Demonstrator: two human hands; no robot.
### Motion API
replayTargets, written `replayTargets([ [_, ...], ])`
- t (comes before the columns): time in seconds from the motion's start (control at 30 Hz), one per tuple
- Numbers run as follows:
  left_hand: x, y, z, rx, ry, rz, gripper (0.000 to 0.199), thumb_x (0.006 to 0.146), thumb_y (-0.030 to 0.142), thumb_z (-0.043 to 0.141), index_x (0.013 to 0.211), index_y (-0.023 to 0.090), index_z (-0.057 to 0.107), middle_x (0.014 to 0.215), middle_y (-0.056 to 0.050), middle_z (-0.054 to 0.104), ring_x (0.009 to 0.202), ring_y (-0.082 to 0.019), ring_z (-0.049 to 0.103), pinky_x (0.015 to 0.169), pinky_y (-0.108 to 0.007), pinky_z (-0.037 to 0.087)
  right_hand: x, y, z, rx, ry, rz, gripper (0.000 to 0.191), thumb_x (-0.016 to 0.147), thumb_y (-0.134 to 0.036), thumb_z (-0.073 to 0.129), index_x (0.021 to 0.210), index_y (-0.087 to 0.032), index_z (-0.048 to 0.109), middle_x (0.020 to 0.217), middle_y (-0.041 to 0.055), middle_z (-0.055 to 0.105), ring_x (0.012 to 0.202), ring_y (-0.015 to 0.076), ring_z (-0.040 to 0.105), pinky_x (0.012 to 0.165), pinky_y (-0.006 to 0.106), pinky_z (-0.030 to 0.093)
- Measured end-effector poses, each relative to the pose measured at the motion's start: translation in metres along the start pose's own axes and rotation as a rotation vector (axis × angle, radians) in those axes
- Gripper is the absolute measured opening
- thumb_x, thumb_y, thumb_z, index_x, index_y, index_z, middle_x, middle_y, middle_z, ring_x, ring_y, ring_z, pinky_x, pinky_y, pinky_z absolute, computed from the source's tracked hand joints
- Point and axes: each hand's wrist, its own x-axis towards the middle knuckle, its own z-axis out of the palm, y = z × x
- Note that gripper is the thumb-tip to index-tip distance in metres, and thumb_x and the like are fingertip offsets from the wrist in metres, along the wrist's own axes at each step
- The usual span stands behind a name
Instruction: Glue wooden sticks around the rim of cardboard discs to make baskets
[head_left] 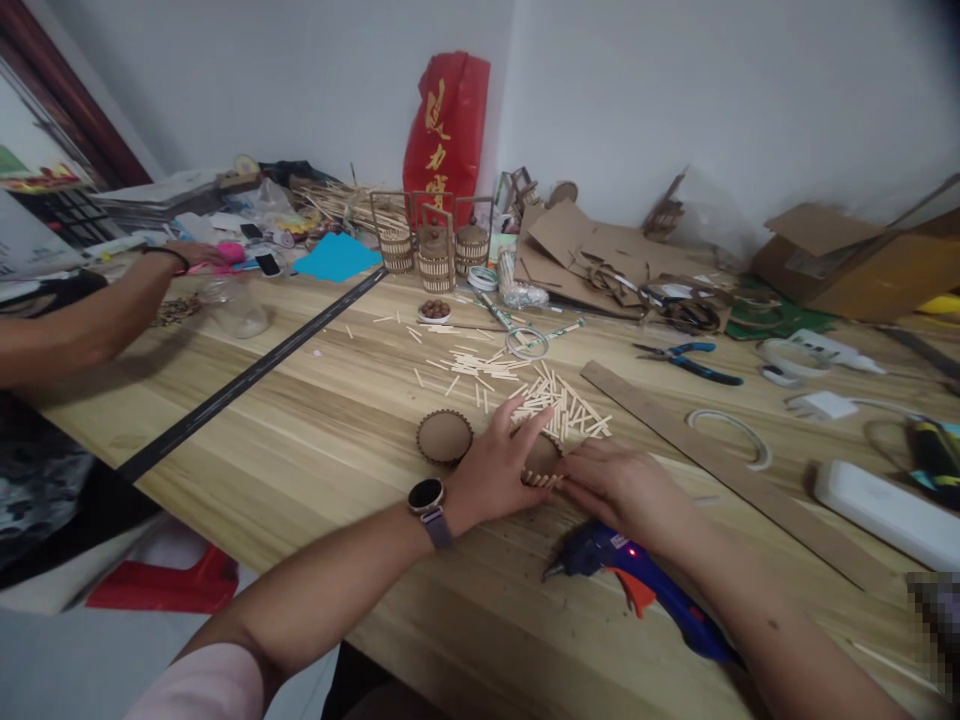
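My left hand [491, 465], with a watch on its wrist, curves its fingers and thumb around a round cardboard disc [541, 458] with a notched rim. Short sticks line the near edge of this disc. At its right side, the fingers of my right hand [626, 488] are pressed together against the rim; what they pinch is hidden. A second notched cardboard disc [444, 438] lies just left of my left hand. Loose short wooden sticks [559, 400] are heaped behind my hands. A blue glue gun [645, 575] with an orange trigger lies below my right forearm, its red light on.
A long cardboard strip [720, 465] runs along the right, near pliers [690, 362] and a white tape ring [731, 437]. Small stick baskets [436, 262] stand at the back by a red bag [446, 130]. At left, another person's arm [97, 320] reaches past a clear jar [236, 308].
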Motion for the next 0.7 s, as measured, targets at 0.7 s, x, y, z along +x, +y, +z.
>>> replayTargets([
  [0.7,-0.0004,-0.0022,0.0,0.004,-0.005,0.008,0.098,0.063,0.034,0.085,0.143,0.023,0.028,0.147,-0.019,0.021,0.137,-0.036,0.032,0.106,-0.049,0.041,0.0004,0.0001,0.0005,-0.027,0.019,-0.007,0.024,0.095,-0.027,0.045,0.083,-0.02,0.065,0.079,0.0072,0.067,0.077,0.0206,0.06,0.069,0.03,0.04],
])
